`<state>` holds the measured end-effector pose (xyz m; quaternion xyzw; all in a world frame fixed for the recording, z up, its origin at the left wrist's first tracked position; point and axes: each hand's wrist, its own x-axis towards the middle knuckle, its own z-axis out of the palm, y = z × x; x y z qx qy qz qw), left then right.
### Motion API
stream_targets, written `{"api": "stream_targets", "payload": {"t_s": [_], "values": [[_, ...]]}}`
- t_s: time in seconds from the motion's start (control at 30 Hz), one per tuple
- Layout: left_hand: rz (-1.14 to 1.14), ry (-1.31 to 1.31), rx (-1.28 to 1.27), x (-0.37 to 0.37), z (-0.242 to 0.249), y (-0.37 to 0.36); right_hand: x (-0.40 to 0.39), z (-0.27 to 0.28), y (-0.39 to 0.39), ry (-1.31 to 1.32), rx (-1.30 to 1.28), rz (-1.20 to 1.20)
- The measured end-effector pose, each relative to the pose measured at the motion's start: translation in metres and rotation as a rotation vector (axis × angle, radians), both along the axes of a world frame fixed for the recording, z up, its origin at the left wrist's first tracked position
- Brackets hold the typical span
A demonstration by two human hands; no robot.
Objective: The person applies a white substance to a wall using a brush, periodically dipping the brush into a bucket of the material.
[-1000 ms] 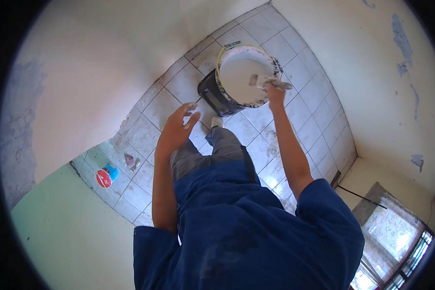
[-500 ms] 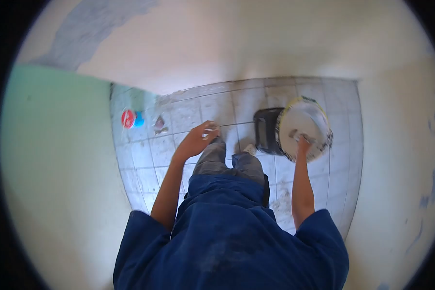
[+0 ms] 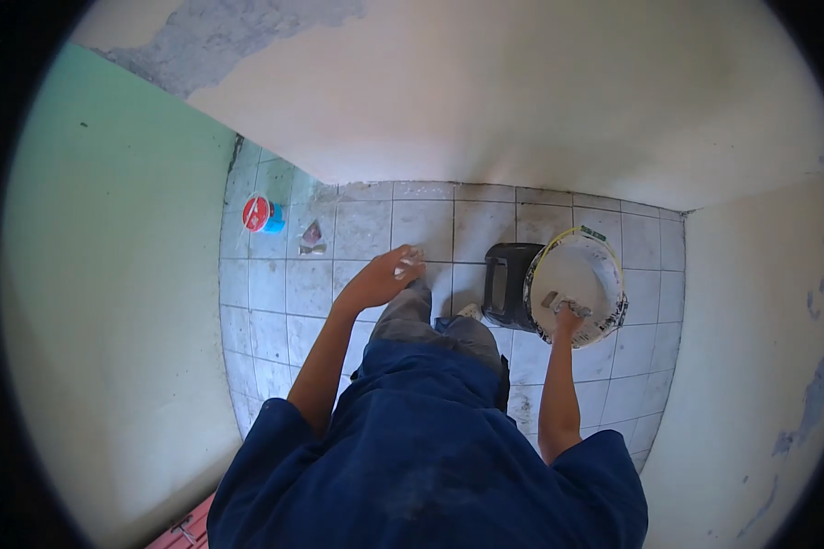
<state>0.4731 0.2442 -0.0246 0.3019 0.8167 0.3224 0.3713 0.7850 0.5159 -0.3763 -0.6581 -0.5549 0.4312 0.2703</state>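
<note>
My right hand (image 3: 569,320) reaches into a large round bucket (image 3: 624,313) of white paste. Its fingers are closed on a small flat-bladed scraper (image 3: 550,299), partly hidden by the hand and smeared white. My left hand (image 3: 380,278) hangs in front of my left leg, over the tiles. White smears cover its loosely bent fingers, which stand a little apart, and I see no object in them. The bucket has a yellow rim edge and dark smears on its outside.
Beside the bucket stands a black plastic box-like thing (image 3: 510,285). A small blue tub with a red lid (image 3: 256,214) and a crumpled packet (image 3: 312,236) are on the tiled floor (image 3: 366,224). Walls rise around me. Something pink (image 3: 188,529) shows at lower left.
The view has shifted, so the floor, bucket and tub sit lower in the picture. My right hand is still in the bucket with the scraper; my left hand has hardly moved.
</note>
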Motion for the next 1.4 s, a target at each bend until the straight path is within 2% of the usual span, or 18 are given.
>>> {"api": "stream_targets", "payload": {"t_s": [0.13, 0.23, 0.33, 0.43, 0.53, 0.63, 0.73, 0.83, 0.93, 1.03, 1.13, 1.23, 1.33, 1.4], "values": [[0.027, -0.016, -0.023, 0.002, 0.012, -0.006, -0.011, 0.039, -0.011, 0.295, 0.001, -0.17], [0.004, -0.006, -0.019, 0.0, 0.011, 0.0, -0.015, 0.068, -0.019, 0.153, -0.023, -0.079], [-0.066, -0.016, 0.013, 0.001, 0.012, 0.01, -0.013, 0.048, -0.019, -0.257, 0.091, 0.11], [-0.088, -0.013, 0.003, 0.003, 0.017, 0.015, -0.021, 0.075, -0.025, 0.022, 0.207, 0.041], [-0.077, -0.018, -0.014, 0.005, 0.017, 0.017, -0.015, 0.069, -0.021, 0.056, 0.186, 0.179], [-0.104, -0.045, 0.013, 0.01, 0.01, 0.017, -0.018, 0.074, -0.036, -0.097, 0.233, 0.217], [-0.129, -0.048, 0.04, 0.013, 0.008, 0.021, -0.015, 0.091, -0.046, 0.138, 0.198, 0.238], [-0.11, -0.049, 0.032, 0.019, 0.012, 0.026, -0.014, 0.093, -0.045, 0.051, 0.449, 0.175], [-0.123, -0.062, 0.046, 0.02, 0.01, 0.031, -0.015, 0.074, -0.041, 0.001, 0.371, 0.058], [-0.164, -0.051, 0.003, 0.022, 0.014, 0.036, -0.01, 0.056, -0.03, -0.125, 0.27, 0.149], [-0.153, -0.092, 0.024, 0.02, 0.01, 0.037, -0.014, 0.087, -0.024, 0.202, 0.314, 0.182], [-0.15, -0.074, 0.052, 0.02, 0.008, 0.04, -0.004, 0.046, -0.019, -0.048, 0.239, 0.178], [-0.195, -0.033, 0.087, 0.023, 0.011, 0.048, -0.005, 0.038, -0.026, -0.005, 0.041, -0.157], [-0.203, -0.038, 0.076, 0.025, 0.01, 0.056, -0.011, 0.076, -0.025, 0.236, 0.009, -0.222]]}}
